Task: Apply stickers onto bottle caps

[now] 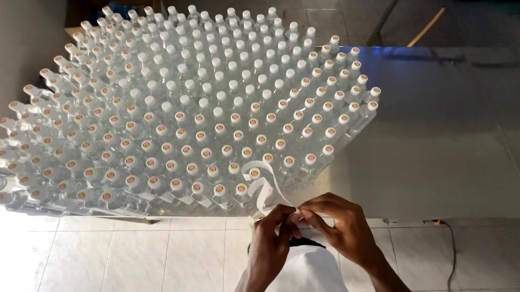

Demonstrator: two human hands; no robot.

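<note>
My left hand [273, 239] and my right hand [336, 227] meet at the near edge of a steel table [447, 149]. Both pinch a curling white strip of label backing [264, 184] that loops up over the nearest bottles. The fingertips of the two hands touch each other around a small piece on the strip; what it is stays hidden by the fingers. A dense field of clear capped bottles [194, 114] covers the left and middle of the table. The near rows carry round coloured stickers on their white caps, while the far rows have plain white caps.
The right part of the steel table shows bare reflective metal. Below the table edge lies a white tiled floor [119, 263], with a black cable [451, 243] at the right. A wooden stick [425, 28] leans in the dark area at the back right.
</note>
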